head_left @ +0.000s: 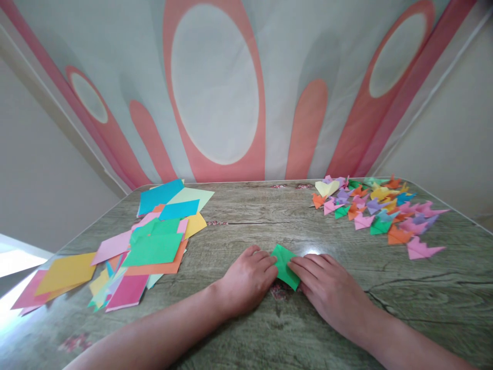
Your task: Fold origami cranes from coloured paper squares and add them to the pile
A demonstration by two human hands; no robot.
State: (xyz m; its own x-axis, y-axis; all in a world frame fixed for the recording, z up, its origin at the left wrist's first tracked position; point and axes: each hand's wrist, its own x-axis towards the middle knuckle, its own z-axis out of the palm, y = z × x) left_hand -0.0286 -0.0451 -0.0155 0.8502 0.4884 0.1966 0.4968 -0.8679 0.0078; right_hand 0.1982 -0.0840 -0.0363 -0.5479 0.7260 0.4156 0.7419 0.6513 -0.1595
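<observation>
Loose sheets of colored origami paper (156, 246) overlap at the left of the wood-grain surface (246, 208). Left hand (250, 277): fingers pressing the left edge of a folded green paper (285, 265), near the surface's front. Right hand (327, 288): fingers gripping its right edge. Folded paper cranes (379, 208) cluster at far right.

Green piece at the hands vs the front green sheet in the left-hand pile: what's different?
Size: the green piece looks smaller; the green sheet looks larger.
Shape: the green piece is creased and diamond-like in view; the green sheet is flat and four-sided.
Contact: the left hand and right hand touch the green piece; neither touches the green sheet, which overlaps orange paper.
Shared: similar green colour.
</observation>
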